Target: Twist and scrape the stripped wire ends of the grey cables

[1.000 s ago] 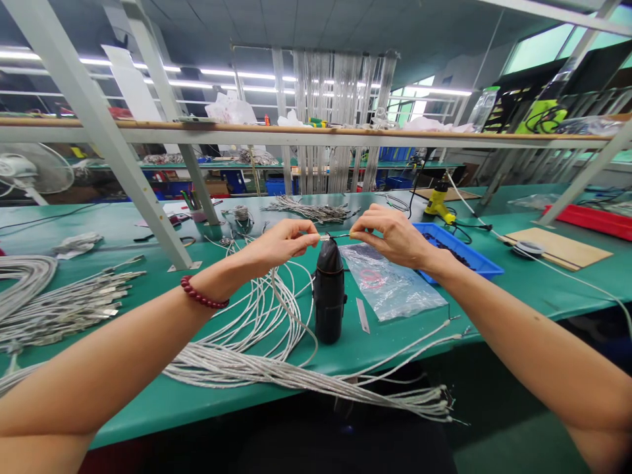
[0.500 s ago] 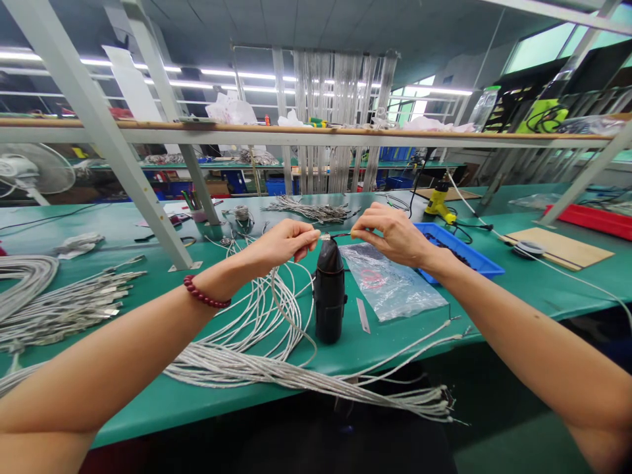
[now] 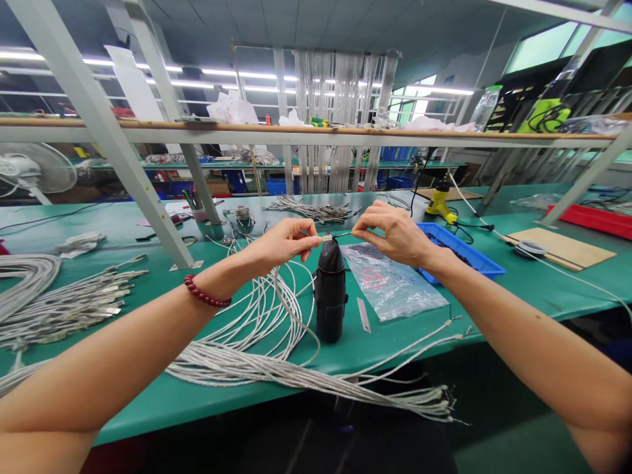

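My left hand [image 3: 289, 243] pinches the pale end of a grey-white braided cable [image 3: 326, 238], thumb against index finger. From that end thin dark wires [image 3: 342, 234] run across to my right hand [image 3: 388, 229], whose thumb and fingertips pinch their far tips. Right beneath the wires stands an upright black tapered tool [image 3: 330, 296], its pointed top touching or almost touching them. A loose bundle of grey-white cables [image 3: 276, 370] lies in front, curving up towards my left hand.
A clear plastic bag [image 3: 395, 283] and a small steel ruler [image 3: 364, 315] lie right of the black tool. Behind my right wrist sits a blue tray [image 3: 486, 266] of small black parts. More cables [image 3: 74, 303] cover the left. A slanted shelf post [image 3: 123, 145] rises there.
The thin wires showed some red before and now look dark and twisted together. My left fingers have shifted slightly on the cable end. My right hand stays almost in place.
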`<state>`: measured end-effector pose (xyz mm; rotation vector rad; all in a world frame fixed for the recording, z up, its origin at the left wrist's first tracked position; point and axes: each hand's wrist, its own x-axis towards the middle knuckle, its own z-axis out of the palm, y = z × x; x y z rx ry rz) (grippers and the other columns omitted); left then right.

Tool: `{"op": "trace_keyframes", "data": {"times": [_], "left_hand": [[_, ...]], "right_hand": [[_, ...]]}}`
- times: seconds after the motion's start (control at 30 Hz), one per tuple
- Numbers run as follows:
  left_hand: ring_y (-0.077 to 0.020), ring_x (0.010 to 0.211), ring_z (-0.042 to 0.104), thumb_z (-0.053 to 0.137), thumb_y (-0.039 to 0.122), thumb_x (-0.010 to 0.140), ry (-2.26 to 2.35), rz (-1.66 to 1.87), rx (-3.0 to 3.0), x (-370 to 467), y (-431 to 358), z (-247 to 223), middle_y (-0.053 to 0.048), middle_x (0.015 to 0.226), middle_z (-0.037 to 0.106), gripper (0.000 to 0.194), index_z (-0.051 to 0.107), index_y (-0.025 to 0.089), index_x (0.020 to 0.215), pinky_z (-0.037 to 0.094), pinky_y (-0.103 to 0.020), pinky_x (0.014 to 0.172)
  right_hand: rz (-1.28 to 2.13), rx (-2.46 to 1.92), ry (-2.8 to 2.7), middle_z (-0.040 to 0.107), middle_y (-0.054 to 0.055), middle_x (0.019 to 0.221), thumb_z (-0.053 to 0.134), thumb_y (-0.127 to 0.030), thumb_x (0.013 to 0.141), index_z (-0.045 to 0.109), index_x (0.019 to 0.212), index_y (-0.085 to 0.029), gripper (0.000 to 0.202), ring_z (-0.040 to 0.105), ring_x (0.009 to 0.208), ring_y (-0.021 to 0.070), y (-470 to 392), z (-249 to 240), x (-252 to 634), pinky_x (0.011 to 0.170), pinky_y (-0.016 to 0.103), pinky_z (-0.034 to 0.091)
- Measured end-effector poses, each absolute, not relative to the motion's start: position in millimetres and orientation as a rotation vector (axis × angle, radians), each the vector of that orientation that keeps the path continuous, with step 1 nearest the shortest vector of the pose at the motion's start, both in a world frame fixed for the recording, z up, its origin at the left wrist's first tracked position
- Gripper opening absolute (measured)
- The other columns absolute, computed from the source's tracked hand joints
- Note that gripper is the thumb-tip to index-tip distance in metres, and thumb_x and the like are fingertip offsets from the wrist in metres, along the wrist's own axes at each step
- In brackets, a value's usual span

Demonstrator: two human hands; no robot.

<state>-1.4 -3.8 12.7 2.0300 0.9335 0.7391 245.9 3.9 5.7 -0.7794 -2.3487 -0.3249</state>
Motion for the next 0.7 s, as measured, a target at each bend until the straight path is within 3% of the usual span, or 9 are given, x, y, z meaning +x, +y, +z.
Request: {"op": "trace_keyframes", "data": {"times": [0.17,0.33,0.7], "left_hand": [[-0.0091,0.047,0.036,0.057,0.031,0.091,0.989,0.739,2.059,-1.4,-4.5,12.9,0.005,0.051,0.047,0.025,0.056,0.017,0.070,0.022,-0.023,0.048],[-0.0097,0.045,0.031,0.048,0.036,0.095,1.021,0.701,2.079,-2.5,-3.6,12.5,0.004,0.049,0.042,0.038,0.066,0.015,0.069,0.021,-0.026,0.047],[-0.0073,0.046,0.038,0.059,0.028,0.089,1.005,0.735,2.040,-4.0,-3.1,12.9,0.001,0.054,0.058,0.027,0.063,0.014,0.066,0.024,-0.022,0.046]], "right_hand": [[-0.323,-0.800,-2.344,0.063,0.004,0.076,0.056,-0.023,0.094,0.062,0.078,-0.020,0.017,0.051,0.076,0.0204,3.6,6.6,245.6,0.070,0.033,0.041],[-0.320,-0.792,-2.343,0.063,0.004,0.076,0.056,-0.023,0.094,0.062,0.078,-0.020,0.017,0.050,0.076,0.0205,4.2,5.9,246.6,0.070,0.034,0.041],[-0.302,-0.795,-2.329,0.063,0.004,0.076,0.057,-0.023,0.093,0.063,0.078,-0.020,0.016,0.051,0.077,0.0203,3.6,5.5,246.2,0.070,0.033,0.041]]}}
